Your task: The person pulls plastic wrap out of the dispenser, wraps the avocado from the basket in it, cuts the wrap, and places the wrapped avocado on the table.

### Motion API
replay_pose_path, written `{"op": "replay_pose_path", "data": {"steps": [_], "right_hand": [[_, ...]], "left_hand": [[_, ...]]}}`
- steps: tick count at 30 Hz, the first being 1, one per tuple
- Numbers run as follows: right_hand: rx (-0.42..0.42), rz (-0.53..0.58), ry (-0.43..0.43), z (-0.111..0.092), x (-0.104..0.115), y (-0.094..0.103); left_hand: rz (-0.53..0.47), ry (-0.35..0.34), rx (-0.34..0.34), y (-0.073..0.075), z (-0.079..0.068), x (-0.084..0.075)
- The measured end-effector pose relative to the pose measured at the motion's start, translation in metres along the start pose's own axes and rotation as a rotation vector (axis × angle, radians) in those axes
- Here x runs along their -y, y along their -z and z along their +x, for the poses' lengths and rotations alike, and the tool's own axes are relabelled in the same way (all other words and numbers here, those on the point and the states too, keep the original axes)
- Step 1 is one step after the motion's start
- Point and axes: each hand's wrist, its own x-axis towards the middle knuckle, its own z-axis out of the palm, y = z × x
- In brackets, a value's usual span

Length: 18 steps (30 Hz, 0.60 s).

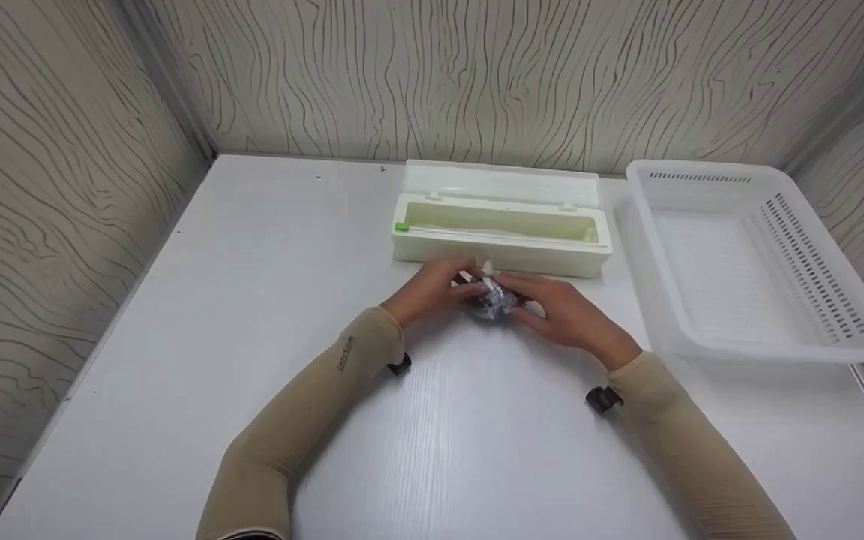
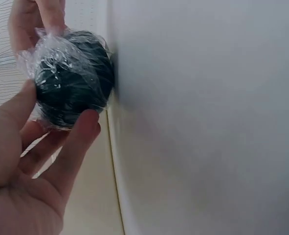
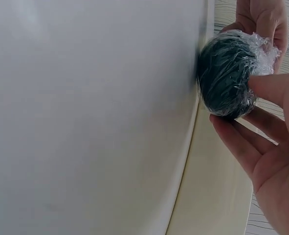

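Note:
A round dark object wrapped in clear plastic film (image 1: 495,298) rests on the white table in front of the long box. In both wrist views the dark ball shape (image 2: 73,81) shows through crinkled film, which bunches up on top. My left hand (image 1: 436,289) grips it from the left with curled fingers and thumb. From the right, my right hand (image 1: 561,309) holds the same wrapped bundle (image 3: 227,76), thumb on the near side and fingers round the far side. What the dark thing is inside the film cannot be told.
Just beyond the hands stands a long white cling film box (image 1: 503,259), its lid (image 1: 503,180) raised and a green slider (image 1: 401,226) at the left of its front edge. A white plastic basket (image 1: 672,300) with slotted walls is on the right. Patterned panels (image 1: 402,82) enclose the table.

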Motion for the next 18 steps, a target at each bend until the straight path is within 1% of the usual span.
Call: {"op": "replay_pose_path", "data": {"steps": [3, 6, 11, 13, 16, 18], "right_hand": [[-0.007, 0.006, 0.005, 0.002, -0.001, -0.001], [-0.026, 0.013, -0.016, 0.005, 0.0, -0.001], [-0.035, 0.049, -0.083, 0.008, 0.004, 0.001], [-0.03, 0.057, -0.101, 0.01, 0.006, 0.002], [-0.012, 0.046, -0.112, 0.012, 0.008, 0.004], [-0.002, 0.032, -0.108, 0.013, 0.009, 0.004]], "left_hand": [[-0.031, 0.026, -0.009, 0.0, 0.0, -0.001], [-0.04, 0.028, 0.004, 0.0, -0.001, -0.002], [-0.025, -0.034, 0.096, 0.004, -0.004, 0.001], [-0.019, -0.046, 0.123, 0.006, -0.004, 0.002], [0.016, -0.03, 0.117, 0.005, -0.004, 0.002], [0.042, 0.001, 0.099, 0.004, -0.003, 0.0]]}}
